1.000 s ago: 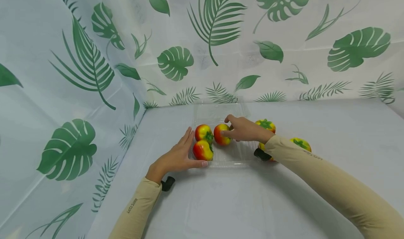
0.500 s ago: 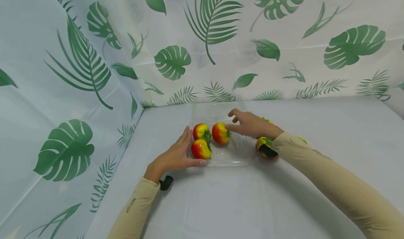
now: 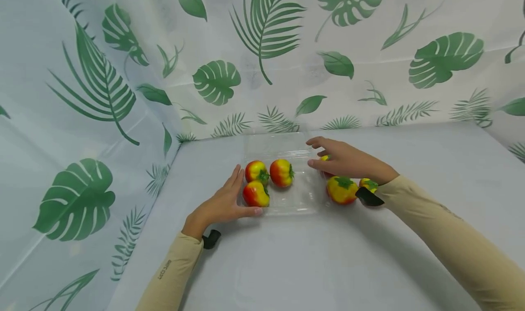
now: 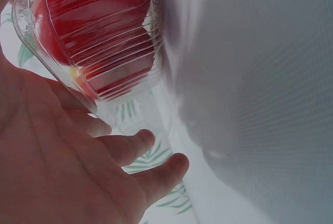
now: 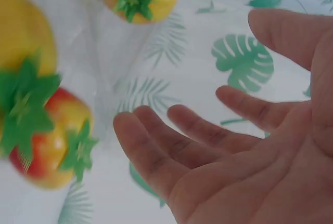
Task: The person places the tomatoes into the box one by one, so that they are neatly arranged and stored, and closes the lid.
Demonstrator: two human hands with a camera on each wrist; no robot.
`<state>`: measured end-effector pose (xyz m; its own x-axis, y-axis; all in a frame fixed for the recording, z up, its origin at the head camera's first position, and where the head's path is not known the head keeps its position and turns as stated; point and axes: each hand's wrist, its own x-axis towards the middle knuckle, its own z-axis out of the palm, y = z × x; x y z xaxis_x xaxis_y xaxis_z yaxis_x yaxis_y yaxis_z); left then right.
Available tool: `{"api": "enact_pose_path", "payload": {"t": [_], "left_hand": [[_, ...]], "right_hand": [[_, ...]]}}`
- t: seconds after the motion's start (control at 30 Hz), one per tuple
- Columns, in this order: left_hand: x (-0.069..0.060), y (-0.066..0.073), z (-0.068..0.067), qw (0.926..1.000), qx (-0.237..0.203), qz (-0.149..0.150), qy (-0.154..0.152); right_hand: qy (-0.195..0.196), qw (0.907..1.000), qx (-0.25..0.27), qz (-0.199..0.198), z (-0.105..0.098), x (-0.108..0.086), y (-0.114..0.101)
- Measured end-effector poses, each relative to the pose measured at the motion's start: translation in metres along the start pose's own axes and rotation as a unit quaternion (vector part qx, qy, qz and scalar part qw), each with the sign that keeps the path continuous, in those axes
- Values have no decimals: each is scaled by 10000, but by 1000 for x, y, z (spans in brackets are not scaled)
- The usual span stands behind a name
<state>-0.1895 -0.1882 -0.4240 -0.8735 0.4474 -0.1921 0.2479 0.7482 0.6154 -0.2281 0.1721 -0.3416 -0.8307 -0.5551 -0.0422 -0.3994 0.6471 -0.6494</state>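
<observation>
Peppers in red and yellow, three of them inside a clear plastic container, and they're gathered toward its left half! Two sit one in front of the other by the left wall, with the third just beside the far one, its green cap turned to the right. Behind them the clear lid lies back on the white table.

Look at the left hand: fingers straight along the container's left side, thumb stretched out at the near corner, well apart from them (the left wrist view shows red glowing through the ribbed plastic).

Over to the other side, where the right hand hovers above the far loose pepper, thumb and fingers apart and gently bent, covering most of it from the head view. Nearer, a second loose pepper stands just outside the container, green cap up, and a third loose pepper peeks out past the black wrist camera. Tan sleeves on both arms, green leaves printed across the wall sheet!
</observation>
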Motion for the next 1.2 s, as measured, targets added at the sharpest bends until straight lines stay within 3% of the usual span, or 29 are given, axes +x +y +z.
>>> {"api": "enact_pose_path", "payload": {"t": [0.3,0.77,1.03,1.2], "left_hand": [[-1,1,0,10000,83,52,18],[-1,0,1,10000,36,20,12],[-1,0,0,10000,53,45,21],[0,1,1,10000,60,1,2]], "right_hand": [[89,9993,-147,320,-14,-32,15],[243,9985,-17,497,-21,-80,59],[497,9956,-375,697,-19,-93,76],[963,9890,-670,904,-17,-93,81]]}}
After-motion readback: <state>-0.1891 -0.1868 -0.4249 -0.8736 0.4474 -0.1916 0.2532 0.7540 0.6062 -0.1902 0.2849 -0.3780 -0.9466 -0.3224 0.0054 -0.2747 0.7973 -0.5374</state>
